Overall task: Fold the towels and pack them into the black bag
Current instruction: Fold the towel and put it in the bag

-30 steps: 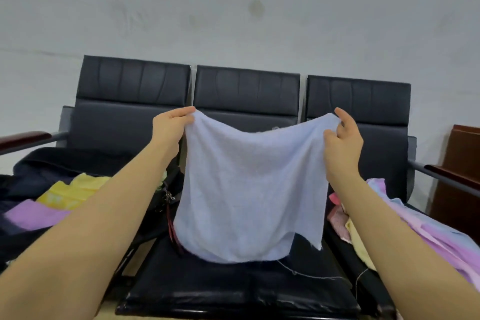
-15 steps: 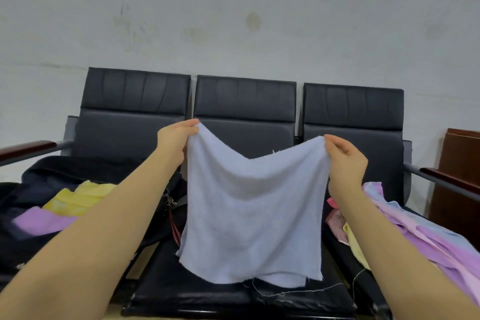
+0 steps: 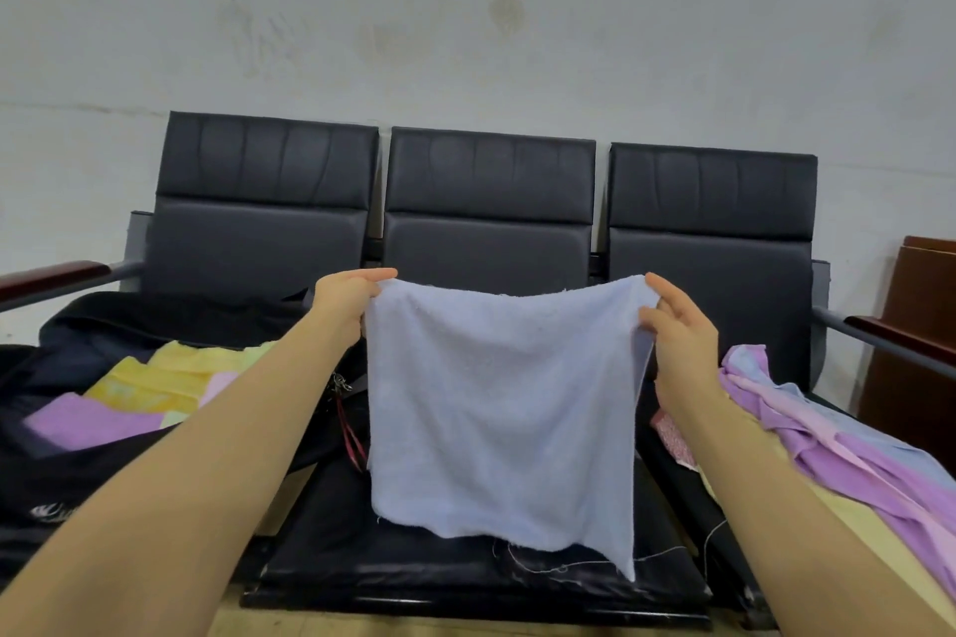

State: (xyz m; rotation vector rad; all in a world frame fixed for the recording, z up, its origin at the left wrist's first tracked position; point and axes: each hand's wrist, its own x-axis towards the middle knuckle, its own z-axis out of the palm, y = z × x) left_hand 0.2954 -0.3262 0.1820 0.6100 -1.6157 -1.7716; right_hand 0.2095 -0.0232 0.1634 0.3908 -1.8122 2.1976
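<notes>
- A pale blue towel (image 3: 504, 409) hung spread above the middle seat (image 3: 465, 569) of the black bench, the left hand (image 3: 346, 303) and right hand (image 3: 680, 331) each pinching a top corner.
- Left of that seat lay the open black bag (image 3: 103, 476), holding folded yellow and purple towels (image 3: 150, 393).
- Right of it, loose purple towels (image 3: 838, 435) were heaped.
- Behind stood the backrests (image 3: 489, 207) and a stained white wall (image 3: 465, 16).

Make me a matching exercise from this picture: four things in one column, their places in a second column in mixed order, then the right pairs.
Things
1. pale blue towel
2. black bag
3. purple towels
4. folded yellow towel

Places
A. heaped on the right seat
B. held up over the middle seat, a top corner pinched by the left hand and the right hand
C. inside the open bag
D. lying open on the left seat

Pairs: 1-B, 2-D, 3-A, 4-C
</notes>
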